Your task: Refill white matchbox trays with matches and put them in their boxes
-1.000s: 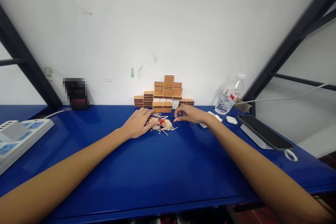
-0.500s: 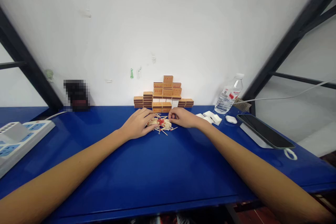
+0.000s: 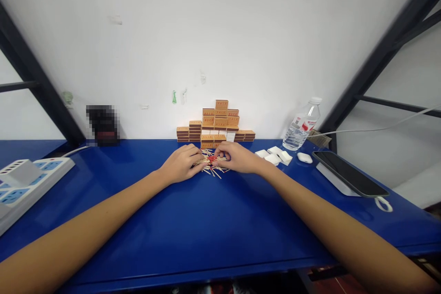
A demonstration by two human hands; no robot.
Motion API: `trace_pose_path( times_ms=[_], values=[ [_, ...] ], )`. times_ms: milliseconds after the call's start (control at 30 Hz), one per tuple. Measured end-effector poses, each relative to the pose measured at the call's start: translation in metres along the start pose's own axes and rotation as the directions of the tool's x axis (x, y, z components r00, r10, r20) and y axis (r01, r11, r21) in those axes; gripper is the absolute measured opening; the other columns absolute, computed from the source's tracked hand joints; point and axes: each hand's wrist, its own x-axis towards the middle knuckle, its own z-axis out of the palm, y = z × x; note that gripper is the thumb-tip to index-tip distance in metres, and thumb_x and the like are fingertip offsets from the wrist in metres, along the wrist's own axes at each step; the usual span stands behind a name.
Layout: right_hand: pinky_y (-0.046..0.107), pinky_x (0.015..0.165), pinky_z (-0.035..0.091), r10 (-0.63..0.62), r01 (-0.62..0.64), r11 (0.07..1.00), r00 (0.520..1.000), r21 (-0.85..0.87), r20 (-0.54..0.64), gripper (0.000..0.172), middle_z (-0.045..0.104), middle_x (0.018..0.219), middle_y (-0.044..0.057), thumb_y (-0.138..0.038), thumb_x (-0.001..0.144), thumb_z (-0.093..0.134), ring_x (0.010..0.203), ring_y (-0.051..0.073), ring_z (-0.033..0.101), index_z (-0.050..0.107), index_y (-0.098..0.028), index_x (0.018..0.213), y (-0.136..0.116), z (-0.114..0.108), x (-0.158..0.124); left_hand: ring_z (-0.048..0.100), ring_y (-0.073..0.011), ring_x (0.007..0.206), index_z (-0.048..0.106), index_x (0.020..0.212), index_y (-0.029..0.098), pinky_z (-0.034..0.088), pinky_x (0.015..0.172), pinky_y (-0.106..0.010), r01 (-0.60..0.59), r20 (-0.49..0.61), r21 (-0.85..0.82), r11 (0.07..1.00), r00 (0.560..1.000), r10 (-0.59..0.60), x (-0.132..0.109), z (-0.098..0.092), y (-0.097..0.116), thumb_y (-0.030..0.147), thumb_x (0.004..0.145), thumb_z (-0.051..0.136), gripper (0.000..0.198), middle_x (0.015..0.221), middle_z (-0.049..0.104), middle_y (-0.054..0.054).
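A loose pile of matches [image 3: 212,171] with red heads lies on the blue table. My left hand [image 3: 182,163] closes round the pile's left side, thumb in front and fingers behind, with matches between them. From the right, my right hand [image 3: 239,157] curls its fingers and thumb over the other side of the pile, gripping matches there. Red match heads show in the gap between both hands. Just behind, orange matchboxes [image 3: 221,121] form a stepped stack against the wall, with several pale pieces in its lower middle.
White pieces [image 3: 273,159], a white earbud case [image 3: 305,158] and a water bottle [image 3: 299,131] stand to the right. Farther right, a phone [image 3: 349,172] rests on a white block. A power strip [image 3: 41,181] lies at the left. The table's front edge [image 3: 206,277] runs nearest me.
My right hand has moved left and further over the matches, its fingers now curled round them. My left hand stays nearly in place. The view has shifted slightly.
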Motion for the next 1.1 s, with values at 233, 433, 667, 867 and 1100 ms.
trace_pose_path(
  times_ms=[233,433,667,867,1100],
  values=[
    [0.030,0.075,0.043,-0.075,0.075,0.994,0.997,-0.082,-0.004,0.024,0.067,0.097,0.007,-0.039,0.096,0.070,0.085,0.020,0.062,0.076,-0.021,0.109,0.000,0.003,-0.003,0.062,-0.0213,0.090,0.074,0.106,0.019,0.053,0.083,-0.038,0.001,0.011,0.011,1.000,1.000,-0.001,0.001,-0.003,0.004,0.034,0.103,0.056,0.023,0.101,0.072,-0.008],
    [0.029,0.069,0.041,-0.045,0.045,0.997,0.999,-0.064,-0.008,0.041,0.070,0.090,0.006,-0.054,0.086,0.077,0.080,0.019,0.061,0.078,-0.020,0.108,-0.001,-0.005,-0.004,0.063,-0.0238,0.096,0.071,0.112,0.019,0.051,0.087,-0.040,0.062,0.019,0.065,0.996,0.998,-0.063,0.004,-0.011,0.002,0.040,0.102,0.056,0.028,0.105,0.072,-0.010],
    [0.029,0.061,0.036,0.039,-0.044,0.995,0.998,-0.091,-0.059,0.032,0.068,0.071,0.004,-0.046,0.097,0.063,0.063,0.015,0.055,0.077,-0.019,0.089,0.012,-0.028,-0.007,0.060,-0.0304,0.105,0.068,0.116,0.016,0.048,0.094,-0.047,0.434,-0.205,0.178,0.883,0.894,-0.398,0.015,-0.034,-0.059,0.045,0.096,0.061,0.036,0.111,0.072,-0.014],
    [0.028,0.063,0.038,0.095,-0.116,0.985,0.982,-0.126,-0.166,0.029,0.069,0.073,0.005,-0.039,0.097,0.060,0.065,0.016,0.057,0.072,-0.018,0.081,0.040,-0.039,-0.015,0.064,-0.0295,0.107,0.064,0.118,0.016,0.048,0.093,-0.041,0.537,0.062,0.025,0.844,0.841,-0.537,0.039,-0.028,-0.098,0.052,0.083,0.073,0.051,0.117,0.070,-0.015],
    [0.028,0.064,0.036,0.083,-0.116,0.968,0.985,-0.223,-0.152,0.025,0.069,0.075,0.005,-0.030,0.096,0.059,0.066,0.016,0.057,0.069,-0.017,0.078,0.046,-0.042,-0.018,0.063,-0.0213,0.078,0.066,0.099,0.018,0.044,0.069,-0.032,0.574,0.150,0.036,0.818,0.806,-0.572,0.065,-0.017,-0.112,0.046,0.074,0.081,0.040,0.088,0.070,-0.007]
  ],
)
